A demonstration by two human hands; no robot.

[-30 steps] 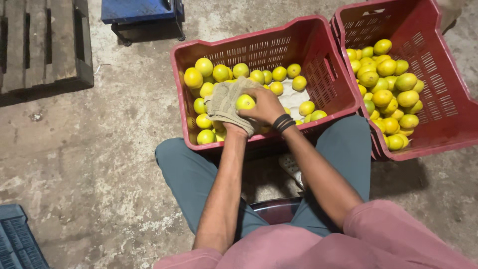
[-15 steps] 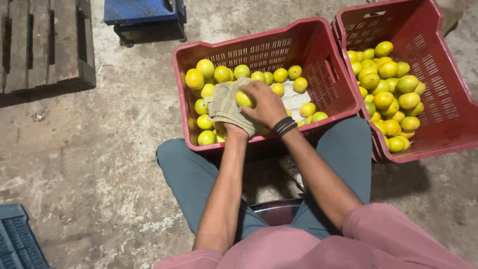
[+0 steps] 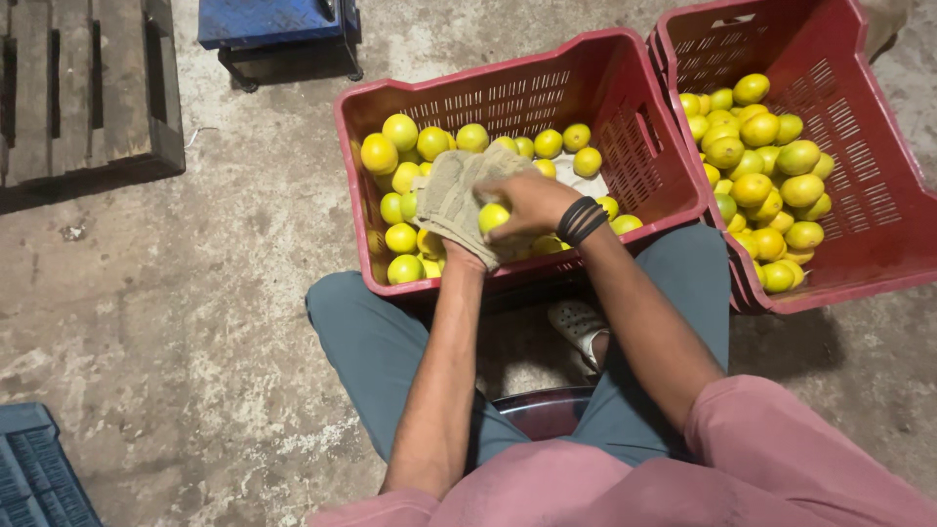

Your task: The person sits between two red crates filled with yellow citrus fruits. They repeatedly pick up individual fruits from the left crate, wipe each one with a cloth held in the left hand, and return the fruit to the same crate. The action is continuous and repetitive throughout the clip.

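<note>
So we're mid-wipe here. Our left hand [image 3: 459, 220] is mostly hidden under the beige cloth [image 3: 451, 195], so we'd say its grip is closed on the cloth from below, cupping it. Our right hand [image 3: 527, 203] has its grip closed around one yellow-green citrus fruit [image 3: 493, 217], pressing it into the cloth. All of this sits just above the near edge of the red crate [image 3: 508, 88] in front of our knees, which is about half full of the same fruit, with a bare patch of pale liner showing on its right side.

A second red crate [image 3: 878, 205] stands touching the first on the right, with its own pile of fruit.

Our read: the fruit is being rubbed clean, not yet put down. The next move probably needs a turn of the fruit in the cloth, keeping the squeeze gentle so the skin doesn't bruise.
</note>
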